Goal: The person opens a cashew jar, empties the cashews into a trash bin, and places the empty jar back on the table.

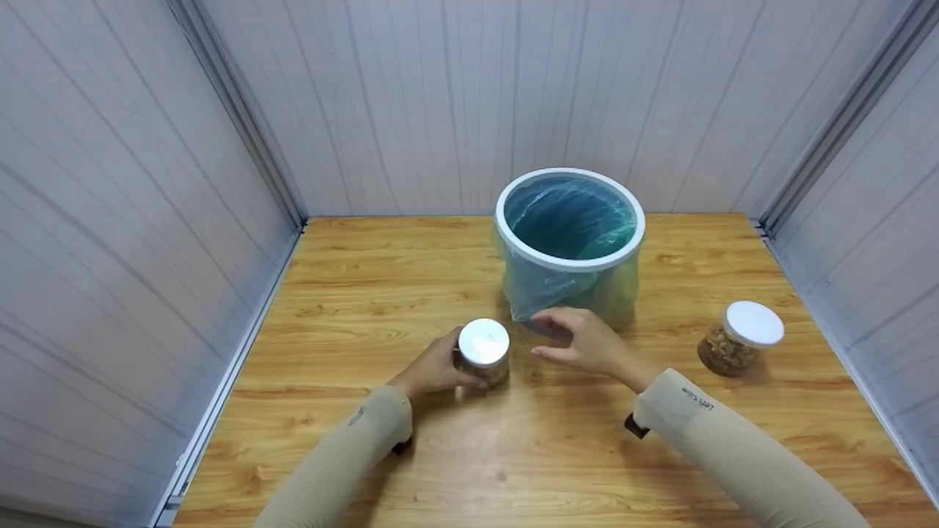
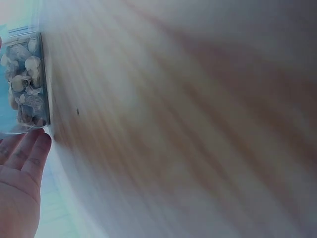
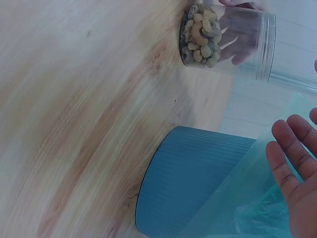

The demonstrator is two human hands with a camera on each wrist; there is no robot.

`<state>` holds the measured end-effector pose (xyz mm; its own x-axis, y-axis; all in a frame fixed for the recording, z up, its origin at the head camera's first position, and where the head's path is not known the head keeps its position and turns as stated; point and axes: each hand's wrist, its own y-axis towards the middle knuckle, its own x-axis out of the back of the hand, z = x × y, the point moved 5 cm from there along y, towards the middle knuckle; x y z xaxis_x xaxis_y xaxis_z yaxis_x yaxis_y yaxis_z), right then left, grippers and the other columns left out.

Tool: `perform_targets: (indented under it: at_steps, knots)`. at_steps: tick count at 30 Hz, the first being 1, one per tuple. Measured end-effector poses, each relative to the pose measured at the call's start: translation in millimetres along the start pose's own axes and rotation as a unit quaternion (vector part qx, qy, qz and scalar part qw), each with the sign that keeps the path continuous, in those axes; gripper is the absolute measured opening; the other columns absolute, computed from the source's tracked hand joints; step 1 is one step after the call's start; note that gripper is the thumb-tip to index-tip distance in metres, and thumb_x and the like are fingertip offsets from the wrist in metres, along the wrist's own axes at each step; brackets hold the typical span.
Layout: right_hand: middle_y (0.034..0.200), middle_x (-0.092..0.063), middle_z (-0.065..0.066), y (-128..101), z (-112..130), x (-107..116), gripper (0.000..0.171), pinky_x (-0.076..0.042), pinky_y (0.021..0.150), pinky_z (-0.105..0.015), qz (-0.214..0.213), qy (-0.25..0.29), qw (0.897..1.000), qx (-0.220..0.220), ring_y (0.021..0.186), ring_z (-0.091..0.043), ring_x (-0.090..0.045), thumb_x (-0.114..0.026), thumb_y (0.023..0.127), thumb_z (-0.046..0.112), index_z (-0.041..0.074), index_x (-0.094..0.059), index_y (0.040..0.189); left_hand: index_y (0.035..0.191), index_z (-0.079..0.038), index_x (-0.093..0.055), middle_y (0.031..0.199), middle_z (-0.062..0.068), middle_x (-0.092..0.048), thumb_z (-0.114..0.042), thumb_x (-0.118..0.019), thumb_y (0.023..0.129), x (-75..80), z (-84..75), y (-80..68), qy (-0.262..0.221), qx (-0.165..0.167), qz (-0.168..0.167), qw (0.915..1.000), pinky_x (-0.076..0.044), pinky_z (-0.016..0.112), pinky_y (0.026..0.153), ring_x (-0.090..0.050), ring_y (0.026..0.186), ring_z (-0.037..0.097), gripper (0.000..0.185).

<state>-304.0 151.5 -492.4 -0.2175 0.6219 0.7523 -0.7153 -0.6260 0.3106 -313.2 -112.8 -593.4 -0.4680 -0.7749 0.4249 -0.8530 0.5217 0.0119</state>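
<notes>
Wooden table (image 1: 367, 293), walled on three sides by pale panels. Left hand (image 1: 433, 369): fingers curled round a clear jar (image 1: 484, 356) with a white lid, part-filled with nuts, standing upright near the table's middle. Right hand (image 1: 587, 343): fingers relaxed and apart, holding nothing, just right of that jar and in front of the bin. Blue bin (image 1: 570, 246): white rim, lined with a translucent bag, at the back of the table. Second jar (image 1: 739, 337): same kind, white lid, nuts inside, standing well apart at the right.
</notes>
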Motion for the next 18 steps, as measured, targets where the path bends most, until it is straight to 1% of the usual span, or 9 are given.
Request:
perform_targets:
  at_steps: [6,10,18]
  knots:
    - [0.121,-0.078,-0.015,2.2,3.9,-1.1,0.049,-0.065,0.095,-0.048,-0.004,-0.004,1.000,0.009,0.104,-0.029,-0.074,-0.089,0.092,0.025,0.001,-0.072,0.132,0.165,-0.012,-0.041,0.161,0.010,-0.056,-0.013,-0.099,0.080,-1.3,-0.5,1.3,-0.010,0.000,0.002,0.9999,-0.042,0.048,0.127,-0.053,0.151,0.028,0.103]
    - [0.123,-0.078,-0.013,3.3,5.3,-2.0,0.049,-0.065,0.097,-0.047,-0.002,-0.003,1.000,0.007,0.106,-0.026,-0.074,-0.089,0.092,0.026,0.002,-0.073,0.132,0.164,-0.010,-0.043,0.159,0.011,-0.057,-0.015,-0.099,0.079,-1.0,0.0,2.0,-0.003,-0.003,-0.004,1.0000,-0.042,0.048,0.127,-0.054,0.150,0.028,0.102]
    - [0.124,-0.078,-0.014,3.9,6.1,-3.1,0.050,-0.065,0.097,-0.047,0.000,0.004,1.000,0.007,0.107,-0.026,-0.075,-0.089,0.093,0.027,0.002,-0.072,0.133,0.162,-0.010,-0.046,0.156,0.011,-0.061,-0.020,-0.101,0.078,-1.7,0.3,3.1,0.016,-0.009,-0.014,0.9997,-0.044,0.049,0.126,-0.057,0.147,0.029,0.100]
